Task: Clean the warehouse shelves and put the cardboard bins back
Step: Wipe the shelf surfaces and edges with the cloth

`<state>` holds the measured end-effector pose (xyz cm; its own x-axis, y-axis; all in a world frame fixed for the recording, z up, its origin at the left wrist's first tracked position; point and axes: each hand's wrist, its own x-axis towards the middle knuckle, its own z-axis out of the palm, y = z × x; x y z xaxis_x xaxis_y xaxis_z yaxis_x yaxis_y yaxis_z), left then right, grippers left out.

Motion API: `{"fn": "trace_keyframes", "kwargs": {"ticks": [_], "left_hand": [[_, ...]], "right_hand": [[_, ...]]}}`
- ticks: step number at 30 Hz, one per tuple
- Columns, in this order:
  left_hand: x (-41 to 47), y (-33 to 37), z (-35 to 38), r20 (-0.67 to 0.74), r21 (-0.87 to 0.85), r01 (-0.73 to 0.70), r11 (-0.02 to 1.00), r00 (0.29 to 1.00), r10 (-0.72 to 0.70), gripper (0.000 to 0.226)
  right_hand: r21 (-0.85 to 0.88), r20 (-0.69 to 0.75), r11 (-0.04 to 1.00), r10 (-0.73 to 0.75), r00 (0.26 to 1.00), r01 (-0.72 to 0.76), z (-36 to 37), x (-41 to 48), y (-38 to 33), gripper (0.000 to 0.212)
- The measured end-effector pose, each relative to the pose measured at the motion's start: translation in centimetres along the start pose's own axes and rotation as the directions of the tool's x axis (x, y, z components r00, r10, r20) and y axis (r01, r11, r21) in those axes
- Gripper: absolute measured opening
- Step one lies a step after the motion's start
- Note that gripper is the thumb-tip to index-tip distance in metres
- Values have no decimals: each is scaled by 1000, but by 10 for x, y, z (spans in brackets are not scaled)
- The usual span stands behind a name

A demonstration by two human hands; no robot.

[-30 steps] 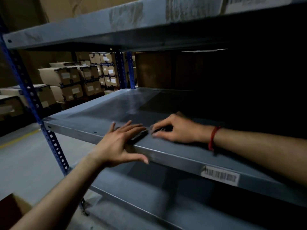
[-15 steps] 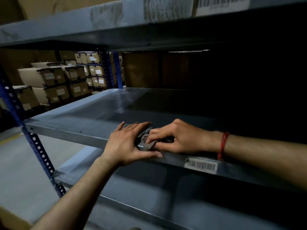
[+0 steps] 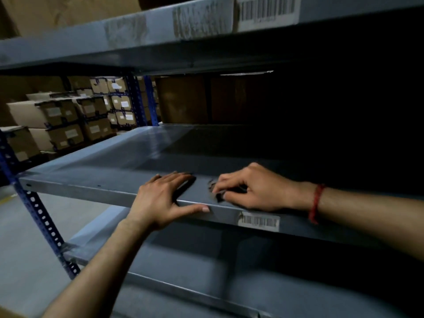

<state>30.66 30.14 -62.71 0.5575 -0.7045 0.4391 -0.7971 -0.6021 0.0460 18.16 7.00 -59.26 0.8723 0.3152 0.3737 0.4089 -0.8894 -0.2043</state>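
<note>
1. Now the dark rag lies crumpled on the front edge of the grey shelf, centre of frame; its long axis cannot be told.
2. Half a second ago both hands met over it; they are apart now.
3. The right hand curls its fingertips onto the rag and holds it.
4. The left hand lies flat and spread, thumb along the front lip.
5. The shelf's long edge runs from centre left to lower right, with a barcode label below the right hand.
6. Cardboard bins are stacked at upper left.
</note>
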Motion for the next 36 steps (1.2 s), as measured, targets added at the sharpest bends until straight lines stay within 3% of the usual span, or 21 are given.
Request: {"fn": "trace_keyframes", "kwargs": {"ticks": [3,5,7,10,14,17,19,21,24,27,31,36], "left_hand": [[-1,6,-2,110,61,-24,998,994,17,114],[2,15,-9,165,80,-49,996,986,35,114],[7,31,-15,151,44,-93,995,985,86,115],[16,53,-8,116,-29,-153,988,981,155,124],[21,55,4,118,-27,-123,992,985,125,130],[20,53,3,119,-22,-128,991,984,130,126],[20,52,5,108,-28,-131,991,985,134,124],[19,51,7,109,-35,-130,991,985,133,124],[19,53,6,147,-53,-132,990,979,139,124],[25,66,2,167,-105,-143,984,973,160,125],[32,89,4,118,-156,-174,972,974,194,126],[29,89,7,153,-129,-176,976,969,195,123]], "right_hand": [[114,35,987,-115,993,111,-8,-20,-8,24],[86,64,992,-95,993,89,-14,-12,8,27],[-26,104,998,66,992,-63,-20,4,45,29],[-164,33,935,323,946,-314,-27,16,104,24],[-115,-64,899,418,906,-423,-24,15,104,24],[24,-13,942,336,942,-335,-22,-11,47,24],[100,-55,972,217,975,-211,-19,-37,10,19],[105,-103,988,126,987,-115,-20,-58,-9,21],[106,-65,992,69,996,-62,-25,-62,-6,23],[55,-35,982,185,982,-183,-29,-40,39,24],[-66,-69,901,424,903,-428,-39,-17,113,28],[-92,-112,876,463,879,-473,-34,-25,86,26]]}}
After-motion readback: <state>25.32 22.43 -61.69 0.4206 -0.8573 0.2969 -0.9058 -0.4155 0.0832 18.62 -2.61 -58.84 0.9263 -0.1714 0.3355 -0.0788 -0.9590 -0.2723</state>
